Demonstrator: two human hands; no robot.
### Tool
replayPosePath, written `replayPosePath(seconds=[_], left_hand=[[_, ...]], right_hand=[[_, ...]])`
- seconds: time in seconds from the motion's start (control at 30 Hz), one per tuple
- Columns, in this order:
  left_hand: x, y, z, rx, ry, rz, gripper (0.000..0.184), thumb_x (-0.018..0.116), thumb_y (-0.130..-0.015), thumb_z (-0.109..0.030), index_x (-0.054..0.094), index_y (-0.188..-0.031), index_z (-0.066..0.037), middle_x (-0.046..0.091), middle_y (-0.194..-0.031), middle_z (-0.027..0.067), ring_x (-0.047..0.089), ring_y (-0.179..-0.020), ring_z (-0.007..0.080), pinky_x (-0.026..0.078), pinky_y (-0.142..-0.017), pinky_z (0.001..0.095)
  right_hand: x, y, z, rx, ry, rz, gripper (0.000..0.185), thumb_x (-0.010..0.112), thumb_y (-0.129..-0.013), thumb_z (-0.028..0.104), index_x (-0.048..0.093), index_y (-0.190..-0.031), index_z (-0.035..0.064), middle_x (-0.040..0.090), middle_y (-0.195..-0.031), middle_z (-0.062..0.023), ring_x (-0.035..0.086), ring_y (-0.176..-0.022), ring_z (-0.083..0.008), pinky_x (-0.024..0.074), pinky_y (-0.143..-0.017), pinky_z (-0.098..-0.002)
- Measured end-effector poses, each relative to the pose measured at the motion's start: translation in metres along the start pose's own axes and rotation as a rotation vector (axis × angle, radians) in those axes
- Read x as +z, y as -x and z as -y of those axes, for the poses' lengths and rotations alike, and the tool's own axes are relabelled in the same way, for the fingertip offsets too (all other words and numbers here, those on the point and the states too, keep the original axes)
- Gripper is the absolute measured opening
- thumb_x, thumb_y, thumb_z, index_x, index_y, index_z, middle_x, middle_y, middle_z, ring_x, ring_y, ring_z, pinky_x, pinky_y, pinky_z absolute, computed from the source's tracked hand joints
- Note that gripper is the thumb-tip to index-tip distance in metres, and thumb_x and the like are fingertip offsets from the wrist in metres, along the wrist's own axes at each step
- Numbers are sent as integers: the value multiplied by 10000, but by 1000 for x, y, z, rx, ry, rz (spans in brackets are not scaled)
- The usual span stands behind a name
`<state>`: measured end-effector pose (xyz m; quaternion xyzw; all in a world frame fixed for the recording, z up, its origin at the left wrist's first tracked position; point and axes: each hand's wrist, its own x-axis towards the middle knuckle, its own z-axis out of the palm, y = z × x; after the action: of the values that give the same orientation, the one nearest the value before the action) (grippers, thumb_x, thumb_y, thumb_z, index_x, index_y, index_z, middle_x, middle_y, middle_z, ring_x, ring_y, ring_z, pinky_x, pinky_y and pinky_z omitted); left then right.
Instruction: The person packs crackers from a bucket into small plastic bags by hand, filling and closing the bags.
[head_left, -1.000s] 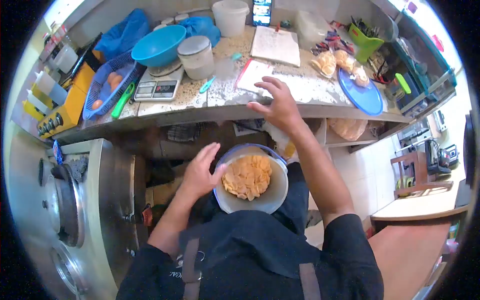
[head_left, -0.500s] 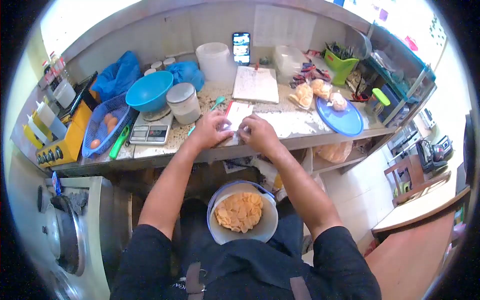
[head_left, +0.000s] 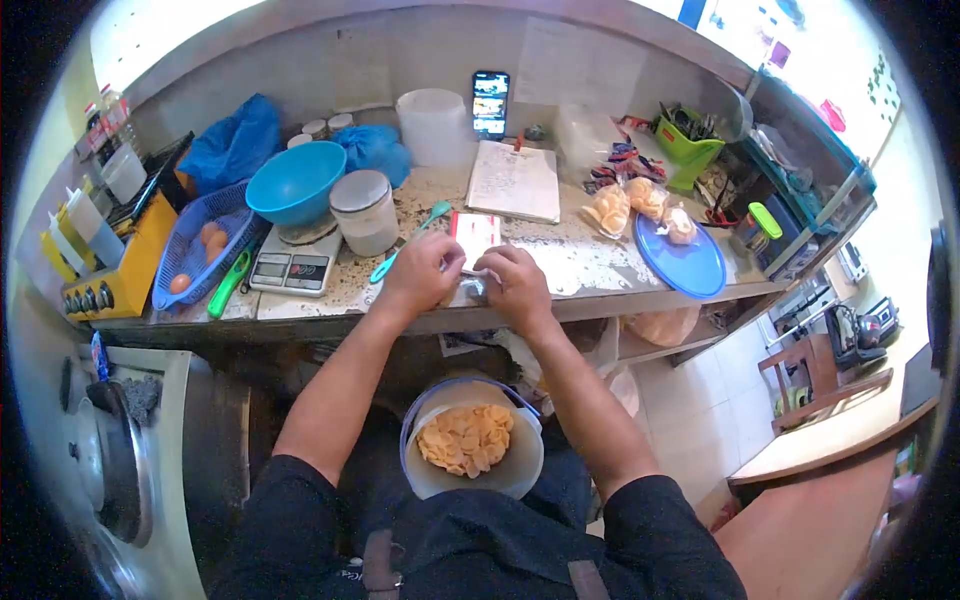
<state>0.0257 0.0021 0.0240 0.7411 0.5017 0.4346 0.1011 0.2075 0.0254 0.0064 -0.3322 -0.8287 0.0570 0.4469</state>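
Observation:
At the counter's front edge, my left hand point(head_left: 428, 272) and my right hand point(head_left: 515, 285) are close together with curled fingers. Both pinch a small clear plastic bag point(head_left: 470, 291), mostly hidden by the fingers. Just beyond it lies a red and white packet point(head_left: 476, 235), beside a turquoise spoon point(head_left: 383, 268). Below my hands, a bucket point(head_left: 524, 466) in my lap holds many round, thin orange-yellow chips point(head_left: 466, 440). To the right, filled clear bags of chips point(head_left: 609, 209) are by a blue lid point(head_left: 690, 262), and one knotted bag point(head_left: 680, 226) rests on the lid.
On the left are a kitchen scale point(head_left: 294, 268), a turquoise bowl point(head_left: 294, 185), a lidded jar point(head_left: 364, 212) and a blue basket point(head_left: 178, 262) with eggs. An open notebook point(head_left: 513, 180) and a phone point(head_left: 490, 105) are at the back. A stove point(head_left: 160, 430) is at lower left.
My hands have turned slightly, the left one closing its fingers more, and the packet behind them shows more. The whole view has shifted a little; the bucket stays in my lap.

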Motion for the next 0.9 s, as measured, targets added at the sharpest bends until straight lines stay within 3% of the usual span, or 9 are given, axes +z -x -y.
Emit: replayPosePath(seconds=[0.07, 0.2, 0.33, 0.43, 0.57, 0.73, 0.9], left_hand=[[1, 1, 6, 175, -82, -90, 68, 623, -781, -84, 620, -820, -28, 610, -796, 135, 605, -770, 295, 484, -685, 366], [0, 5, 1, 122, -12, -72, 82, 593, -773, -44, 610, -852, -36, 601, -824, 146, 594, -799, 314, 483, -724, 378], [-2, 6, 1, 138, -60, -26, 81, 577, -770, -33, 614, -842, -32, 592, -842, 146, 591, -805, 317, 483, -732, 387], [1, 7, 5, 121, -109, -17, 102, 572, -763, -27, 629, -848, -33, 586, -857, 147, 590, -816, 316, 485, -736, 393], [6, 6, 13, 124, -139, -47, 153, 592, -758, -40, 655, -897, -38, 590, -887, 147, 592, -835, 312, 490, -751, 388], [5, 6, 5, 94, -128, -48, 189, 613, -763, -59, 664, -943, -36, 592, -910, 146, 596, -858, 305, 493, -775, 381], [4, 4, 5, 158, -108, -35, 213, 660, -739, -77, 639, -946, -31, 573, -981, 138, 582, -919, 316, 485, -812, 374]], right_hand=[[1, 0, 1, -20, 3, -8, 175, 620, -730, 61, 658, -894, 108, 625, -892, -77, 598, -867, -268, 498, -752, -382], [6, -3, 2, -125, 184, -72, 220, 657, -760, 109, 697, -976, 117, 651, -1019, -117, 606, -934, -298, 498, -827, -370], [4, -9, 2, -81, 103, 12, 159, 642, -772, 146, 687, -903, 68, 654, -949, -144, 616, -870, -322, 487, -807, -402], [3, -16, 1, -9, 146, 93, 126, 659, -790, 170, 701, -864, 77, 657, -933, -97, 615, -889, -284, 500, -778, -378], [10, -19, 0, -43, 195, 78, 121, 663, -780, 169, 701, -851, 79, 652, -910, -94, 610, -866, -283, 498, -765, -380], [17, -18, -2, 95, 164, 28, 88, 627, -761, 132, 637, -781, 48, 612, -827, -132, 578, -787, -325, 478, -730, -420], [21, -20, -8, 68, 150, 43, 87, 612, -780, 118, 598, -804, 35, 579, -852, -156, 555, -831, -347, 453, -758, -437]])
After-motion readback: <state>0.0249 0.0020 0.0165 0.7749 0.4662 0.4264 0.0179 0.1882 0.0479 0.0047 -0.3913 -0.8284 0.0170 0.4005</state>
